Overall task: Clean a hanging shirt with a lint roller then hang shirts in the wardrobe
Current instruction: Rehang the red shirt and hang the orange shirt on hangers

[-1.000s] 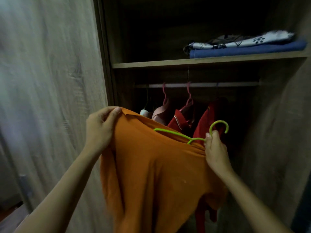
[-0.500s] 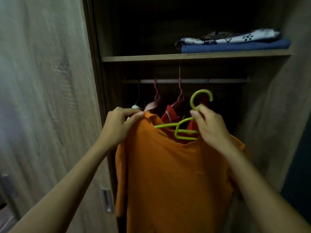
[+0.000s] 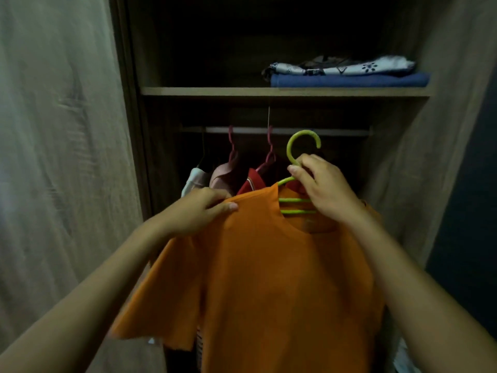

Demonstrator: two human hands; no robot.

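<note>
An orange shirt [image 3: 269, 278] hangs on a lime green hanger [image 3: 297, 204] in front of the open wardrobe. My right hand [image 3: 322, 189] grips the hanger at its neck, just under the hook [image 3: 302, 144]. The hook is upright, slightly below and in front of the metal rail [image 3: 341, 131]. My left hand [image 3: 204, 208] pinches the shirt's left shoulder. The shirt's right shoulder is hidden behind my right arm.
Two pink hangers [image 3: 231, 146] and a thin one carry a white, a pink and a red garment [image 3: 252, 183] on the rail's left half. Folded blue and patterned cloths [image 3: 347, 76] lie on the shelf [image 3: 269, 91] above. A wardrobe door [image 3: 61, 157] stands at left.
The shirt now sits squarely on the hanger, collar round its neck. Both hands have raised it, bringing the hook close under the rail. My left hand has slid along the shoulder.
</note>
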